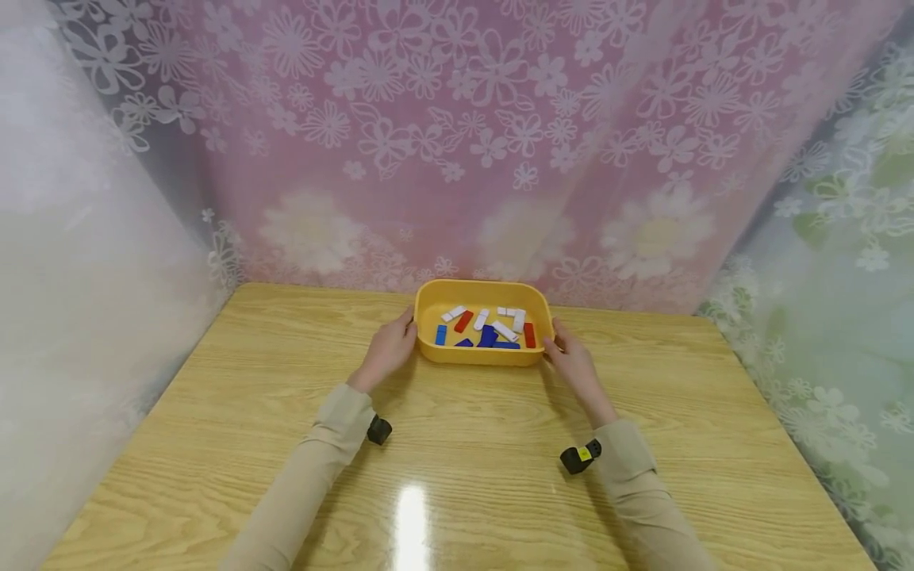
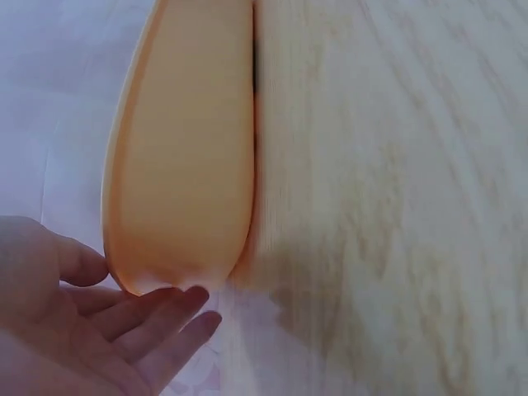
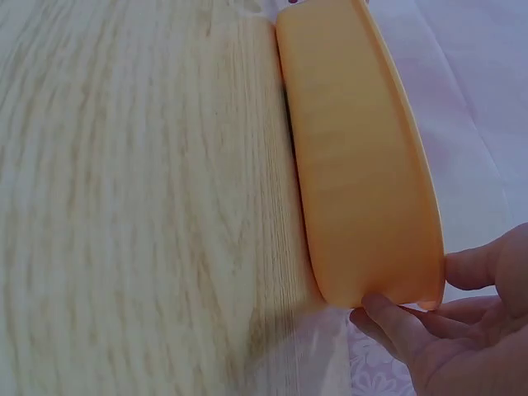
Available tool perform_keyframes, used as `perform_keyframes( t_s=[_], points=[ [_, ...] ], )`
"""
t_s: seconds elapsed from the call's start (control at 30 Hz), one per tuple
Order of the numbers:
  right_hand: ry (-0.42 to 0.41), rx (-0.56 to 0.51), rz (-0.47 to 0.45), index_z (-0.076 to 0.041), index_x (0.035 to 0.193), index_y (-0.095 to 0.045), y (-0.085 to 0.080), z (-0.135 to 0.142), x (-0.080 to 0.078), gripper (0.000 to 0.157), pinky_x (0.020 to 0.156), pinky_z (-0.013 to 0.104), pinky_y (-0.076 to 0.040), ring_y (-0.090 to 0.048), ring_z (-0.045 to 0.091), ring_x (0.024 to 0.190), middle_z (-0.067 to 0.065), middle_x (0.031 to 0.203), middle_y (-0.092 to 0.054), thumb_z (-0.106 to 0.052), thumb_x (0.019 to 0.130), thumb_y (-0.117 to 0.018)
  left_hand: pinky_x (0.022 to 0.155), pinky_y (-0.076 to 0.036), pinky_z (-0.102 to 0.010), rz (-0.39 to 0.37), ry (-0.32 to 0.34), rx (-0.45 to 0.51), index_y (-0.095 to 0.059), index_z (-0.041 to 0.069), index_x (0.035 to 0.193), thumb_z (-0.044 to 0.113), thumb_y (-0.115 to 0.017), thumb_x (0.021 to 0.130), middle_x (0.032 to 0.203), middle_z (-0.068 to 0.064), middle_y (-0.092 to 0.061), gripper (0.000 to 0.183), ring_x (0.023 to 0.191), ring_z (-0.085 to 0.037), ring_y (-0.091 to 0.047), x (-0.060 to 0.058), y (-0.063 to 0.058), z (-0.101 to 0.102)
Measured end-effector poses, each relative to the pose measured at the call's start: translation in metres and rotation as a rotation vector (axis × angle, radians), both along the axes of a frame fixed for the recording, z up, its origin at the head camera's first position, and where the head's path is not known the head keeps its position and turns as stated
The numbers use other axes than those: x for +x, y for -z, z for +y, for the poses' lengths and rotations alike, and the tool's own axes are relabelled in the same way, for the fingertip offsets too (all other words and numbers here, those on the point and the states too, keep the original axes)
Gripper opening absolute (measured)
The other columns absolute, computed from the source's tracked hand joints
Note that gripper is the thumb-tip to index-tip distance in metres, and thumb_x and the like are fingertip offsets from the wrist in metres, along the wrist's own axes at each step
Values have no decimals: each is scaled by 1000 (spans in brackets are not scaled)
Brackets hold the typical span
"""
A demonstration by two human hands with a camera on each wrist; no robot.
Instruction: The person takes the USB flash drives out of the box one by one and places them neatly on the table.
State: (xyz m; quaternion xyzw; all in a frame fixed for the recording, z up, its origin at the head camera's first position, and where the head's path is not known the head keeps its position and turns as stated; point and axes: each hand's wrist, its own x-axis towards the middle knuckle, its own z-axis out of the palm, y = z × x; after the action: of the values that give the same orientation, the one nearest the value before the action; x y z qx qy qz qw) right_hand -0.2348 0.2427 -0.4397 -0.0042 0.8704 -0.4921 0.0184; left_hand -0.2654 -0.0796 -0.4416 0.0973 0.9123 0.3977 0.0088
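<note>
A shallow yellow plastic bin [image 1: 480, 357] with rounded corners sits at the far side of the table. Inside lie several small flat oblong pieces, among them white [image 1: 505, 331], red [image 1: 463, 321] and blue [image 1: 489, 336] ones, some with a line across them like capped USB sticks. My left hand [image 1: 391, 347] holds the bin's left end, thumb at the rim and fingers against the end wall in the left wrist view. At the opposite end my right hand [image 1: 574, 365] grips it likewise, thumb by the rim and fingers [image 3: 396, 322] lower on the wall.
The wood-grain table [image 1: 478, 444] carries a bright light reflection near its front. Pink floral cloth [image 1: 457, 159] hangs right behind the bin, with pale cloth at the left and green floral cloth [image 1: 842, 317] at the right. Both wrists wear small black cameras.
</note>
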Motion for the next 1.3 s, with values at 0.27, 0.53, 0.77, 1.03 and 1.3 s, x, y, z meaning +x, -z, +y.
perform_keyframes(
  t_s=[0.27,0.53,0.77,1.03,1.3],
  points=[
    [-6,59,39,9,156,-16,-1,-5,5,58,105,48,-45,-41,46,138,31,160,-23,-10,109,-44,70,-45,-36,1,20,-15,-30,-2,156,20,-39,111,136,-24,-60,51,66,-21,-50,0,1,-1],
    [-15,96,7,2,159,-15,1,-7,17,60,107,50,-44,-49,47,133,29,160,-28,-18,110,-44,90,-51,-44,21,13,-44,-31,-4,155,19,-40,110,153,-22,-44,51,108,-34,-65,10,3,-7],
    [-17,146,14,5,158,-18,-4,-9,29,59,106,51,-45,-52,48,129,32,155,-33,-15,110,-45,87,-51,-43,15,21,-79,-31,-6,155,18,-40,110,148,-25,-49,52,98,-29,-67,25,-2,-9],
    [-47,154,-6,3,159,-17,-7,-8,44,61,106,54,-44,-53,48,128,31,156,-33,-19,110,-46,96,-52,-47,9,21,-108,-30,-9,154,16,-41,110,147,-26,-50,51,114,-36,-65,39,-3,-10],
    [-52,130,-15,3,158,-18,-8,-10,58,60,107,53,-44,-53,47,129,30,156,-34,-20,110,-46,70,-46,-37,-8,17,-96,-28,-7,155,16,-39,111,119,-27,-64,51,73,-25,-56,50,-1,-14]
  ],
)
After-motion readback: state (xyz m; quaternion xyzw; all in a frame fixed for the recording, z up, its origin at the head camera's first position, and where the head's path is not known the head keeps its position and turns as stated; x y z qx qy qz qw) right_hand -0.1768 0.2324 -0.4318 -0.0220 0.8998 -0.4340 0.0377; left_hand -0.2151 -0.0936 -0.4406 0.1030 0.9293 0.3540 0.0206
